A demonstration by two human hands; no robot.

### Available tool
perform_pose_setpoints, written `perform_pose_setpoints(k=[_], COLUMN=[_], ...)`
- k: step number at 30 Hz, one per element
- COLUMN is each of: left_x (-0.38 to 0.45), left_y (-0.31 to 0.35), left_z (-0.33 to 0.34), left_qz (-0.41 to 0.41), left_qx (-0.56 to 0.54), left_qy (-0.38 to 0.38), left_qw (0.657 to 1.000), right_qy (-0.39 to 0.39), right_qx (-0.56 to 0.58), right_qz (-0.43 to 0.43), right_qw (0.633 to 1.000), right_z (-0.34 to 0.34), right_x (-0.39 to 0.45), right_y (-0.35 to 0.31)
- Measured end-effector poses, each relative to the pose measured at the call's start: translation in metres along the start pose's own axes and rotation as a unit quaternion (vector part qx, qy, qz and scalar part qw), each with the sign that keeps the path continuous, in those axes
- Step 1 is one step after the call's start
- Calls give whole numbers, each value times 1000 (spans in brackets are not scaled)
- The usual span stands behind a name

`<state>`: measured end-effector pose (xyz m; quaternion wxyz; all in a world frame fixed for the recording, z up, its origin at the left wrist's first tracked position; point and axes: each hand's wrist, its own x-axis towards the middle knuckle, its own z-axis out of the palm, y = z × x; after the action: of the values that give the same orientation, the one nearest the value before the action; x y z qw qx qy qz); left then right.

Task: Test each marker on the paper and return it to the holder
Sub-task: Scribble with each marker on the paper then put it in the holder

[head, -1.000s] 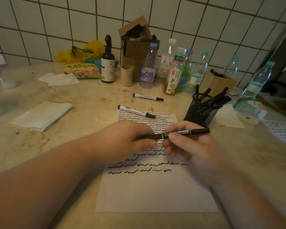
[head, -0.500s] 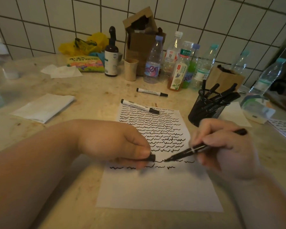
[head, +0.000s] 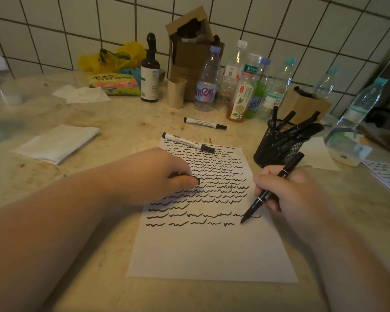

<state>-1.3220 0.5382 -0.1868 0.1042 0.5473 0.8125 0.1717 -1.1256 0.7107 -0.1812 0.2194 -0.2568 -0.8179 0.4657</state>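
on the stained countertop (head: 99, 140) by tiled wall (head: 77, 25), right hand (head: 288, 192) grips marker (head: 273, 188), left hand (head: 158, 176) pinches cap (head: 198, 180).

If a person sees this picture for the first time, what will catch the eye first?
Probably the white paper in the middle of the counter, its upper half filled with rows of black wavy lines. At the end of the lowest row, the right hand holds a black marker with its tip at the sheet, while the left hand pinches the marker cap above the squiggles.
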Motion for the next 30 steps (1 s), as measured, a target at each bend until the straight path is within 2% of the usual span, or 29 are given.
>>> perform_pose_setpoints(k=[17, 24, 27, 30], left_x=[3, 0, 0, 0], left_y=[-1, 1, 3, 6], left_z=[2, 1, 0, 0], left_qz=[9, 12, 5, 13], left_qx=[9, -13, -34, -50], left_qy=[6, 10, 11, 12], left_qw=[1000, 1000, 999, 999], right_qy=[-17, 39, 57, 0], right_qx=[-17, -29, 36, 132], right_qz=[7, -9, -33, -61], right_qw=[1000, 999, 997, 989], right_z=[1, -1, -2, 0], right_x=[2, 4, 3, -1], right_y=[1, 3, 3, -2])
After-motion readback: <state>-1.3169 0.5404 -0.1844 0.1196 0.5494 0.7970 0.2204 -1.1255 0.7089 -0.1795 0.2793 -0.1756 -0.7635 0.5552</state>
